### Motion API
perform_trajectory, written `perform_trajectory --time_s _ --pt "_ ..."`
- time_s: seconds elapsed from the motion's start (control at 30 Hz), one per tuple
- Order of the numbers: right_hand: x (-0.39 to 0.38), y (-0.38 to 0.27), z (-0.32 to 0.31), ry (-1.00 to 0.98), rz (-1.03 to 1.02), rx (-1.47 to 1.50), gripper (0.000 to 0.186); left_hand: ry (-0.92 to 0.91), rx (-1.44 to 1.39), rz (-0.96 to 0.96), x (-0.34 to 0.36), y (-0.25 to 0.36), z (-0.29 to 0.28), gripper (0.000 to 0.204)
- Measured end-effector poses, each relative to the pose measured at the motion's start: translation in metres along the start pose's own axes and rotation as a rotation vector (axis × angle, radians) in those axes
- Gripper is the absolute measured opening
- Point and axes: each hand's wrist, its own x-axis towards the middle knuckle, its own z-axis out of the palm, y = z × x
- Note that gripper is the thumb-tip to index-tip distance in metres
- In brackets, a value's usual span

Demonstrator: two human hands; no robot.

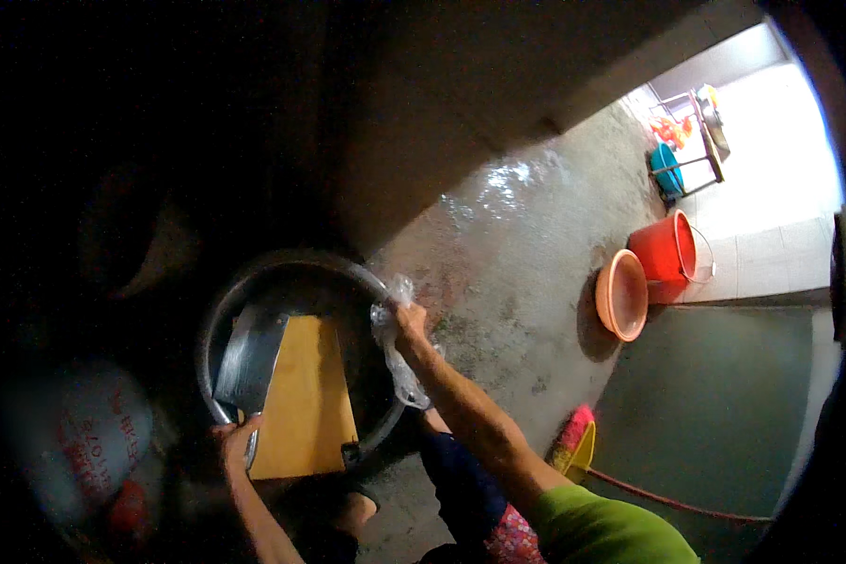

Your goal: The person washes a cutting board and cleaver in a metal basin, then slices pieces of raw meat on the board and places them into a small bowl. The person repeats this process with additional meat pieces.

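A large round metal basin (218,315) is in front of me in dim light. Inside it, leaning over the near rim, is a tapered yellow board (301,404). Left of the board lies a broad, shiny grey piece, like a wide blade (251,357); its lower end is hard to make out. My left hand (238,437) is closed at the basin's near-left rim, beside the board. At the right rim my right hand (410,324) is closed on the basin's edge, with a crumpled clear plastic bag (402,376) at the fingers and hanging below them.
An orange basin (621,295) and a red bucket (663,249) stand to the right. Beyond them are a teal basin (666,169) and a metal stand (700,174). A pink-bristled broom (573,437) lies near my right elbow. A pale sack-like bulk (94,442) sits at left. The far floor looks wet.
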Motion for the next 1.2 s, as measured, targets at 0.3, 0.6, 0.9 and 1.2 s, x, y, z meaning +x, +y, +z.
perform_trajectory --time_s 0.3,0.6,0.9,1.2 --pt "-0.030 -0.005 -0.060 0.034 0.026 0.190 0.033 0.088 0.324 0.002 -0.063 0.118 -0.020 0.087" --pt "-0.091 -0.230 -0.129 0.537 0.457 -0.003 0.030 -0.219 0.764 0.456 -0.056 0.240 -0.009 0.046" --pt "-0.243 -0.413 -0.389 0.856 0.058 0.159 0.028 -0.639 0.323 0.687 -0.444 0.531 -0.012 0.032" --pt "-0.165 -0.497 -0.593 1.241 -0.026 0.846 0.023 -0.567 0.755 0.937 -0.652 0.743 0.138 0.060"
